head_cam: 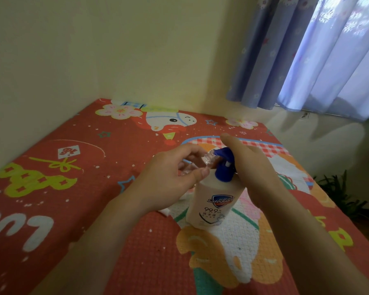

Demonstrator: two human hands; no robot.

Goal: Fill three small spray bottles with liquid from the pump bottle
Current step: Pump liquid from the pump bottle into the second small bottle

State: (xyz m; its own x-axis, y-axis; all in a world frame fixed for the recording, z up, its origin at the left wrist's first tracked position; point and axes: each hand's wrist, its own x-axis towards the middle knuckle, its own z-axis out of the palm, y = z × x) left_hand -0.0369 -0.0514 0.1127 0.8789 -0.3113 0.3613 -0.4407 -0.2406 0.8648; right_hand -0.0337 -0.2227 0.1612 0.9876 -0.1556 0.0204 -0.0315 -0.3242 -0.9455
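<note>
The pump bottle [213, 201] stands upright on the patterned bench [94, 188]. A hard press could tip it or shoot soap past the tilted neck of the small spray bottle [209, 159]. The right hand [249, 167] lies flat-fingered over the blue pump head [224, 165]. The left hand [170, 177] has its fingers curled round the little bottle, mouth touching the nozzle.

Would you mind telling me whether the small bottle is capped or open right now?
Open: the small bottle, held in the left hand, shows a bare mouth tilted against the blue pump.
</note>
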